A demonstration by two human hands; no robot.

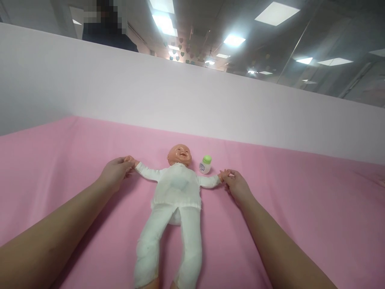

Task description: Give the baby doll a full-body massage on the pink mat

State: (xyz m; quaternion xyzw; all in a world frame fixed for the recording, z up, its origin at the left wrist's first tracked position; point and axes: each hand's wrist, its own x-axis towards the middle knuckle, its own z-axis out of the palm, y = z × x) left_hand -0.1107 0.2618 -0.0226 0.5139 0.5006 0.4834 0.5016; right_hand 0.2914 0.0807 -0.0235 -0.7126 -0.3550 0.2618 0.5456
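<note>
A baby doll (pixel 177 188) in white cloth lies on its back on a pink sheet (pixel 102 224), arms stretched out to both sides. My left hand (pixel 116 173) is closed on the doll's hand at the left, fingers and thumb pinching it. On the other side, my right hand (pixel 237 184) pinches the doll's other hand. Beside the doll's head, above its outstretched right-side arm, stands a small clear bottle (pixel 205 165) with a green cap; neither hand touches it. The doll's feet are cut off by the lower edge of the view.
A white wall panel (pixel 180 100) rises behind the pink surface and runs across the view. Above it, dark glass (pixel 331 32) shows ceiling lights. A person (pixel 105 36) in dark clothing appears at the upper left, beyond the panel.
</note>
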